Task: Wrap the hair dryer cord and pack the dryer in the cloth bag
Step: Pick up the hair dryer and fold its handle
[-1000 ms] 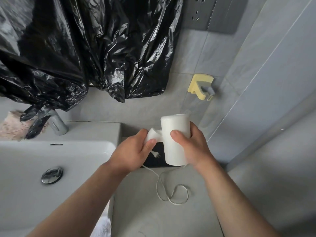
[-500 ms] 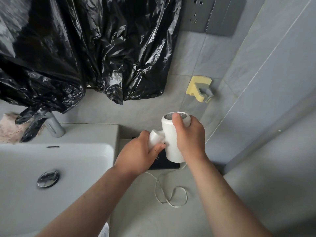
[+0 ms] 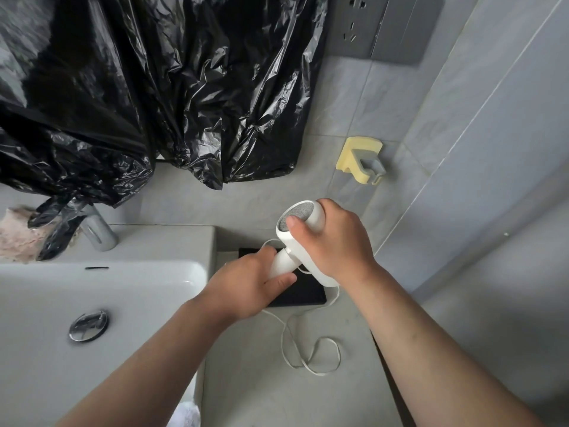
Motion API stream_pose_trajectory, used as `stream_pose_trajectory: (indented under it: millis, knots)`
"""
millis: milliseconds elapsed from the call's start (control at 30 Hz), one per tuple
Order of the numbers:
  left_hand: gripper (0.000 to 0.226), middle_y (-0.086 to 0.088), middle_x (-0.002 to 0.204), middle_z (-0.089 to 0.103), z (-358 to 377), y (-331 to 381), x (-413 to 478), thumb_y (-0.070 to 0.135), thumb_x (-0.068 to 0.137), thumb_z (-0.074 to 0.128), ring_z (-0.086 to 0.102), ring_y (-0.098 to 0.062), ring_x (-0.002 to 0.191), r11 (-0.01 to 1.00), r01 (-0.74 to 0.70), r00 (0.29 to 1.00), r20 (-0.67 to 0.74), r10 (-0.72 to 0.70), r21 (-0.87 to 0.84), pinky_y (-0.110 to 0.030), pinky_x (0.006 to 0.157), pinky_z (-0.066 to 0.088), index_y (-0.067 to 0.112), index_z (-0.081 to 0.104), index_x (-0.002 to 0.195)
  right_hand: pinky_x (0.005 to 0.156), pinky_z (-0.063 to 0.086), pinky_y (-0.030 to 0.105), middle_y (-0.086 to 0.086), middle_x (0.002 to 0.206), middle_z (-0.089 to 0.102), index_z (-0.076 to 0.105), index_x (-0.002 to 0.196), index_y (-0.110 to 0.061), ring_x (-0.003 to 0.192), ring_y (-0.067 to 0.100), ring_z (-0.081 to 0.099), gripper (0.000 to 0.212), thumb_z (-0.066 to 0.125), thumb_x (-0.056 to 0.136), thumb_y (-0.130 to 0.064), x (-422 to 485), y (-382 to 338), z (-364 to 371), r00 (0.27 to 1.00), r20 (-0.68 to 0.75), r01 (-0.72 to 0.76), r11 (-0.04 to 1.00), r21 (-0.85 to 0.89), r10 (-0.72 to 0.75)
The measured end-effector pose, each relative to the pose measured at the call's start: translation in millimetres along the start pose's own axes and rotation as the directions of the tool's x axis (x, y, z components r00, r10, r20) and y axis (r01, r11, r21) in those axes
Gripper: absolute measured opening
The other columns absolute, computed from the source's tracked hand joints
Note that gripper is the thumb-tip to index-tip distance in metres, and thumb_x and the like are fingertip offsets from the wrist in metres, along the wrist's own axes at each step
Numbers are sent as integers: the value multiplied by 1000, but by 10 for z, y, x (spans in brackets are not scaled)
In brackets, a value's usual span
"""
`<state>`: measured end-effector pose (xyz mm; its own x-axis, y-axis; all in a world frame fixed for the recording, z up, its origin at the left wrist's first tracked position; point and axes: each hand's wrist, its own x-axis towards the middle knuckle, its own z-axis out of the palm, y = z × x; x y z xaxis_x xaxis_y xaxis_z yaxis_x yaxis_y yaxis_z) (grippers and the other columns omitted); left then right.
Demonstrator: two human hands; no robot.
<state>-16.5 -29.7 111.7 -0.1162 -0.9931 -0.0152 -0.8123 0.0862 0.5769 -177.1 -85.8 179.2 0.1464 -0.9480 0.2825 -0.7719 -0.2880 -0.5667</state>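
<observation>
I hold a white hair dryer (image 3: 297, 232) above the grey counter. My right hand (image 3: 337, 241) grips its barrel, thumb on the mesh end that faces me. My left hand (image 3: 249, 283) grips the folded handle. The white cord (image 3: 311, 349) runs from the dryer down to the counter and lies there in loose loops. Under the dryer lies a flat black cloth bag (image 3: 303, 292), partly hidden by my hands.
A white sink (image 3: 101, 291) with a chrome drain and tap (image 3: 98, 232) is on the left. Black plastic sheeting (image 3: 160, 87) hangs on the wall behind. A yellow wall holder (image 3: 360, 158) and a socket (image 3: 354, 23) are on the tiled wall.
The dryer has tilted so its mesh end now faces me. My right hand shifted higher round the barrel, and my left hand moved down onto the handle.
</observation>
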Motion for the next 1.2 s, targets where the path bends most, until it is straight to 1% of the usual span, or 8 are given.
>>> stream_pose_trajectory:
  millis: [233, 400, 567, 733, 900, 1000, 1067, 1200]
  knots:
    - [51, 9, 82, 62, 64, -72, -152, 76, 81, 38, 62, -17, 75, 976, 9, 997, -73, -25, -218, -45, 72, 53, 30, 50, 97, 72, 55, 35, -12, 94, 69, 58, 113, -34, 86, 6, 65, 59, 58, 65, -68, -95, 262, -190, 948, 312, -5, 971, 237, -72]
    - [44, 8, 82, 65, 54, 5, -241, 72, 76, 54, 65, -18, 75, 931, 47, 996, -52, -70, -363, -45, 70, 56, 32, 55, 94, 68, 54, 28, -12, 89, 72, 67, 103, -34, 81, 7, 68, 51, 70, 58, -58, -218, 272, -213, 968, 246, -64, 918, 392, -38]
    - [75, -6, 123, 64, -184, 108, -153, 47, 65, 80, 66, -24, 112, 512, -118, 991, -132, 9, -851, -42, 90, 56, 32, 47, 130, 65, 55, 32, -9, 83, 70, 68, 95, -29, 76, 7, 65, 49, 73, 57, -60, -243, 90, -382, 970, 220, 48, 970, 238, -102]
    - [80, -14, 113, 69, -397, 282, -106, 35, 57, 86, 71, -30, 100, 509, -133, 991, -103, 86, -850, -46, 79, 59, 17, 55, 129, 76, 55, 33, -11, 94, 68, 67, 102, -32, 87, 7, 64, 58, 74, 55, -64, -287, -27, -580, 948, 269, 139, 982, 130, -170]
    - [74, -9, 108, 70, -456, 471, -273, 25, 60, 80, 72, -26, 91, 321, -130, 988, -150, -39, -938, -43, 68, 59, 10, 54, 127, 80, 53, 24, -4, 113, 65, 57, 115, -32, 99, 7, 65, 57, 70, 62, -50, -493, 251, -628, 984, 165, -53, 758, 650, -73]
    - [60, -8, 113, 66, -425, 603, -379, 18, 70, 71, 69, -26, 99, 171, -164, 964, -195, -182, -971, -47, 72, 60, 9, 52, 126, 74, 52, 27, 9, 110, 67, 54, 128, -14, 95, 17, 64, 66, 69, 71, -45, -817, 511, -442, 925, 379, -288, 635, 717, -8]
    - [67, -15, 117, 61, -394, 673, -423, 21, 73, 69, 64, -34, 107, 62, -198, 946, -207, -251, -978, -58, 81, 57, 3, 48, 133, 71, 47, 30, 21, 101, 67, 63, 117, -7, 85, 19, 61, 66, 69, 71, -54, -1041, 628, -311, 870, 493, -343, 677, 651, -32]
    - [27, -10, 103, 67, -248, 755, -545, 17, 92, 52, 64, -30, 100, 10, -294, 913, -284, -294, -956, -54, 86, 57, 11, 59, 118, 73, 40, 32, 22, 86, 66, 70, 93, -13, 79, 14, 55, 49, 63, 70, -56, -1180, 738, -313, 882, 466, -277, 731, 624, -64]
